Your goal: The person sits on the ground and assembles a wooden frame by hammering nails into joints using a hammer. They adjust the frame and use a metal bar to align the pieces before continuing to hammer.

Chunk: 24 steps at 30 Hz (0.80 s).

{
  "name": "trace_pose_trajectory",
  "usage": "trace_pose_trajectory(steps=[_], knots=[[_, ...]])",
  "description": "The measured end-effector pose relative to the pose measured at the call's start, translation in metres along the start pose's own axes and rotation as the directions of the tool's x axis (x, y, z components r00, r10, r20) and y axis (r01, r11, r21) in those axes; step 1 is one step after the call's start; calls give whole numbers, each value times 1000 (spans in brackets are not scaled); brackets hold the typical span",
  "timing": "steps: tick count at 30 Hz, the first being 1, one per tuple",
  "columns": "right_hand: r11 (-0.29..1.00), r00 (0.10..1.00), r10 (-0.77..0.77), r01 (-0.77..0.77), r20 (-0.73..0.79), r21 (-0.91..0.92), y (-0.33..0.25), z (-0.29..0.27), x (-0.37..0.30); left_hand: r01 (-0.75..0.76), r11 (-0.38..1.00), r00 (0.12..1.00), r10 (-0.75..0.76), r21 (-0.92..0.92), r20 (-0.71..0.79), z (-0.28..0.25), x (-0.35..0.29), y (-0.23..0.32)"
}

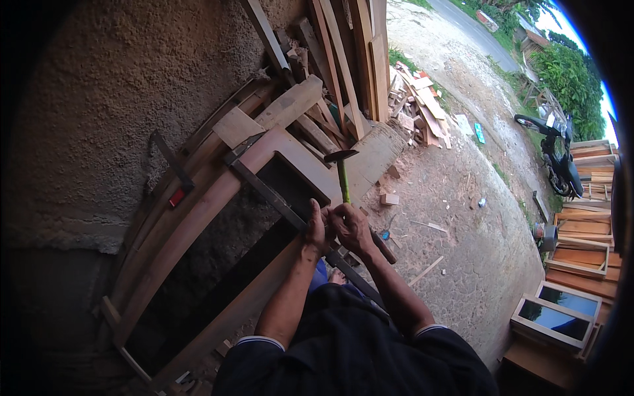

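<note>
My right hand (352,228) is closed around the green handle of a hammer (344,181), its dark head pointing up and away from me. Close beside it, almost touching, is my left hand (316,230), thumb upright; its other fingers are mostly hidden, so I cannot tell whether they hold anything. Both hands are over the near end of a large wooden frame (218,191) with a curved-looking side rail and dark openings. Across this frame lies a long dark metal bar clamp (274,198), passing under my hands. A brown wooden handle (383,247) sticks out just right of my right hand.
A saw-like metal tool with a red end (177,196) lies by the rough wall (132,86) at left. Long boards (363,59) lean at the back, near a pile of wood offcuts (422,105). Window frames (558,313) and a motorcycle (555,152) stand at right.
</note>
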State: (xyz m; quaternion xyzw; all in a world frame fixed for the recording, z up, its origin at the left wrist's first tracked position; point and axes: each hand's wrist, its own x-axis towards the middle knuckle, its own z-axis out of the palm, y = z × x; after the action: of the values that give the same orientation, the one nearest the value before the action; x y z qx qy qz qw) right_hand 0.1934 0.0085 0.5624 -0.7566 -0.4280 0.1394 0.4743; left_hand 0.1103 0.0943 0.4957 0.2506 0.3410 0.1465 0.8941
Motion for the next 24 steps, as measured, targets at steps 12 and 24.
trace_pose_trajectory(steps=[12,24], knots=[[989,996,4,-17,-86,-148,48,2,20,-505,430,548,829,748,-107,0,0,6],[948,997,58,-42,41,-314,59,13,26,-46,77,816,578,996,-7,23,-4,13]])
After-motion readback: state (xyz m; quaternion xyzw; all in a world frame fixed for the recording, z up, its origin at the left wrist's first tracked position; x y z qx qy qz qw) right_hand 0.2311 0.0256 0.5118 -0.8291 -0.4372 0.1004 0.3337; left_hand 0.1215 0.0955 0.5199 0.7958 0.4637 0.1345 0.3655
